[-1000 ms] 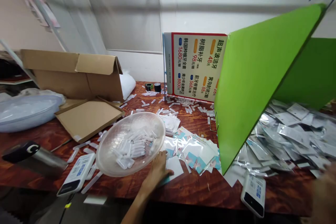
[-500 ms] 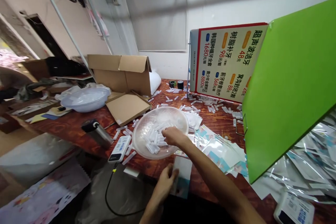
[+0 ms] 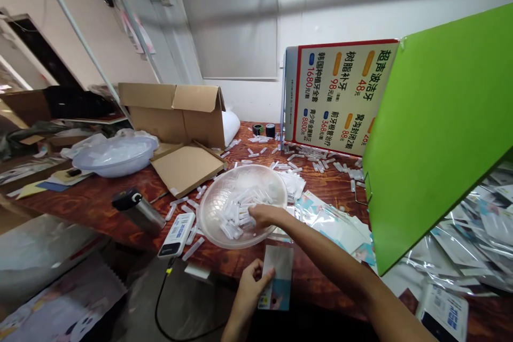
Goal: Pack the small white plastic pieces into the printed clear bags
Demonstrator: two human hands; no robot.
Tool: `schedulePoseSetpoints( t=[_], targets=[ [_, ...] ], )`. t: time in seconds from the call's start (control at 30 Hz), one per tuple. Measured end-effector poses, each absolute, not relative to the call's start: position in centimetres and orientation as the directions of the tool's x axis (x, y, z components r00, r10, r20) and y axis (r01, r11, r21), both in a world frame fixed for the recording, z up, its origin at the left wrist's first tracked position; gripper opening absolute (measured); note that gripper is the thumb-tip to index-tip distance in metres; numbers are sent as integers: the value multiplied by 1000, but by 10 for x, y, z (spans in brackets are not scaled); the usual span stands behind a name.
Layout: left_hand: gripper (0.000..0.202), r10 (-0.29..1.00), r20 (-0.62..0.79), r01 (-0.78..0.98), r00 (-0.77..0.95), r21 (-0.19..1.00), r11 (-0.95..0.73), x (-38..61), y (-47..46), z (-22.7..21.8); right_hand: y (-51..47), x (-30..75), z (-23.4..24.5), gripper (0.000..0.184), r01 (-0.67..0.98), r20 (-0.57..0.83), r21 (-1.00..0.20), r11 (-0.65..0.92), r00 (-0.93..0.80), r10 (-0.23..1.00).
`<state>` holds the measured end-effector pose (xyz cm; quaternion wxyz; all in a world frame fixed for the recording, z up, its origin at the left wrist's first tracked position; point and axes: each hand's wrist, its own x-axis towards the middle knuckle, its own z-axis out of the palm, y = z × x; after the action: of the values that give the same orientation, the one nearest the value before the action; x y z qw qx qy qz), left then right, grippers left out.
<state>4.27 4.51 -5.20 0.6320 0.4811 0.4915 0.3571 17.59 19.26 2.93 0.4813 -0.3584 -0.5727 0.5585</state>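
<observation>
My left hand [image 3: 253, 284] grips a printed card packet [image 3: 278, 272] by its left edge at the front of the table, thumb on top. The packet is pale above and blue-green below. My right hand [image 3: 264, 215] reaches into a translucent plastic bowl [image 3: 208, 192]. Small clear-white plastic pieces [image 3: 234, 219] lie heaped inside it. The right fingertips are down among these pieces and partly hidden, so whether they pinch one does not show. Flat clear-wrapped cards [image 3: 340, 232] lie to the right of the bowl.
A green board [image 3: 436, 117] stands at the right, joined to a price sign [image 3: 332, 96]. Left of the bowl are a white power bank [image 3: 176, 235] with a cable, a steel flask [image 3: 142, 211] and an open cardboard box [image 3: 172, 117]. More wrapped cards [image 3: 444, 251] pile up behind the board.
My right hand has lowered slightly within the bowl. The card packet in my left hand now shows more of its printed lower part. The view has shifted a little to the right.
</observation>
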Motion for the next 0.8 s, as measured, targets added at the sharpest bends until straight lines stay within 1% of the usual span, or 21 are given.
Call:
schedulePoseSetpoints(
  t=[0.03,0.07,0.1,0.13,0.17,0.2,0.3,0.4,0.47,0.57,0.67,0.8],
  targets=[
    [63,920,-264,45,289,964,262,41,48,-48,189,185,39,20,-85,104,-993,78,-367,924],
    [62,913,-254,65,318,967,247,39,49,-44,183,195,49,27,-64,56,-997,31,-440,896],
    [61,904,-249,79,347,968,237,37,50,-40,175,205,59,38,-64,23,-998,-10,-490,872],
    [60,894,-248,84,372,969,234,36,50,-37,166,217,68,49,-94,14,-995,-39,-503,864],
    [59,887,-247,81,391,969,234,35,50,-35,155,228,76,56,-148,27,-988,-50,-479,877],
    [58,877,-246,72,412,969,238,35,50,-33,144,239,82,58,-200,49,-979,-44,-437,898],
    [59,840,-234,19,489,966,258,41,49,-25,112,267,84,53,-267,78,-964,-1,-285,955],
    [57,789,-244,-32,563,948,316,51,49,-15,86,285,72,44,-263,73,-964,38,-123,990],
    [55,772,-251,-58,583,936,348,58,49,-10,72,293,63,41,-269,76,-961,64,-35,996],
    [52,769,-260,-80,584,924,373,68,51,-7,55,302,54,37,-284,66,-956,70,25,998],
    [52,779,-306,-61,547,914,402,76,53,-5,42,308,48,36,-284,28,-958,47,68,997],
    [54,783,-357,-19,509,905,425,81,58,1,32,313,37,36,-329,-22,-944,3,72,997]
  ],
)
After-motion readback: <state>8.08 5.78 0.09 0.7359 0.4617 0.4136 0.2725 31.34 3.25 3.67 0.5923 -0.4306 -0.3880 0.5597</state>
